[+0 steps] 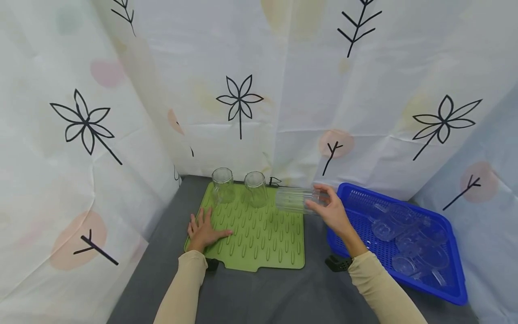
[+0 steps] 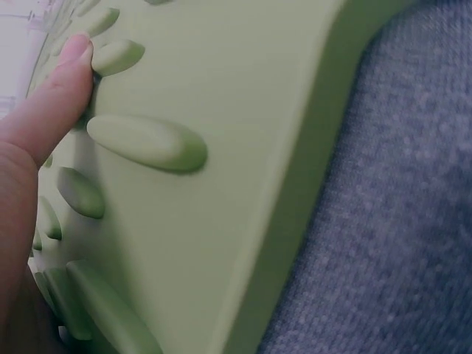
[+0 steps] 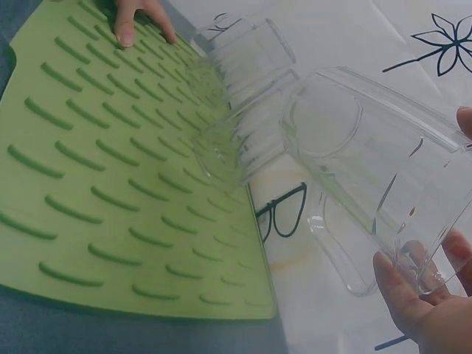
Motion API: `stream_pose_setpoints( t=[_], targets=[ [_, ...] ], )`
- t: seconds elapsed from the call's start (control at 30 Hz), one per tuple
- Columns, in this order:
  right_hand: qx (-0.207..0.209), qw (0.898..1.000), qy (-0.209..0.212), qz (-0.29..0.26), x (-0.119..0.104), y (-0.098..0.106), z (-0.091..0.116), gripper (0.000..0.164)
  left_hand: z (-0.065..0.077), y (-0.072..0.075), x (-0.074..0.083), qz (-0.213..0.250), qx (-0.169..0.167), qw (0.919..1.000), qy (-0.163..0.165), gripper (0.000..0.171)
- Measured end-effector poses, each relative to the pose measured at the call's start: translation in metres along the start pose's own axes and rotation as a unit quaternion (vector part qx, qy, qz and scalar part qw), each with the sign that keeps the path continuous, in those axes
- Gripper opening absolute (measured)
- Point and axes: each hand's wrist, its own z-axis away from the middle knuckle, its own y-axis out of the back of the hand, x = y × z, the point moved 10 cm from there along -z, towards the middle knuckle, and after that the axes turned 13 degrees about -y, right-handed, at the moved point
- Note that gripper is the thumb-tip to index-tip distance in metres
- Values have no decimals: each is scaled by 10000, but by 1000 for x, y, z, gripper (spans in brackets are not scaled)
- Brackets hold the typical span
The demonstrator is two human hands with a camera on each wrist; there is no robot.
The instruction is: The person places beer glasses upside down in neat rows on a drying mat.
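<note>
My right hand (image 1: 333, 213) grips a clear mug (image 1: 294, 200) by one end, its thumb and fingers around the glass. The mug lies tilted on its side in the air over the right back part of a green ridged drying mat (image 1: 263, 258); its handle (image 3: 335, 247) shows in the right wrist view. Flat on the mat's left side rests my left hand (image 1: 204, 233), fingers spread, the thumb (image 2: 63, 92) touching the ridges. Two more clear mugs, one at the back left (image 1: 223, 186) and one beside it (image 1: 255, 189), stand on the mat.
To the right, a blue plastic basket (image 1: 459, 274) holds several clear glass mugs (image 1: 421, 243). The mat lies on a dark grey cloth surface (image 1: 263, 297). A patterned white curtain (image 1: 291, 153) hangs close behind and at both sides.
</note>
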Motion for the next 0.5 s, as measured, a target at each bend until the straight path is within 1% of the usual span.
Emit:
stream_pose_setpoints(
  t=[0.13,0.3,0.5],
  targets=[
    [-28,9999,-44,-109,1,-5,-4,60,3,2,4,38,40,10000,-13,129],
    [-75,9996,39,-251,-1,-12,-9,59,5,5,8,51,145,9999,-78,128],
    [-96,9996,116,-222,-3,-21,-9,58,3,5,10,-24,126,9999,-91,126]
  ],
)
